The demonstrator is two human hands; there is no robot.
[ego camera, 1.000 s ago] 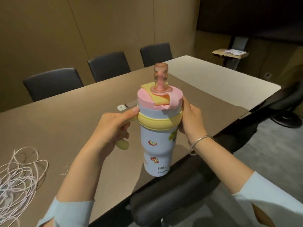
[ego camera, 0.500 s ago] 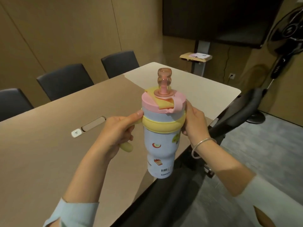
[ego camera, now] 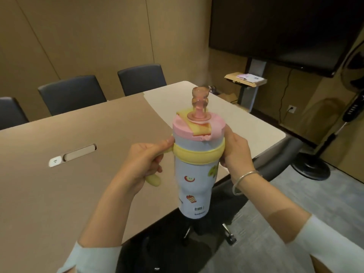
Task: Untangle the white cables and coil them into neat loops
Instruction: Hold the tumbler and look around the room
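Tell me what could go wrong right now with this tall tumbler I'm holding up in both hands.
The light-blue tumbler with the pink lid is held in the air past the edge of the tan table, so a slip could drop it to the floor. The left hand holds only the yellow handle while the right hand steadies the side; a tilt might spill through the pink straw spout. No white cables are in view, so the untangling isn't advancing.

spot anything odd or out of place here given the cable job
Yes: both hands are on a tumbler, not cables. The left hand grips its yellow handle, the right hand holds its side. No white cables are in view on the table.
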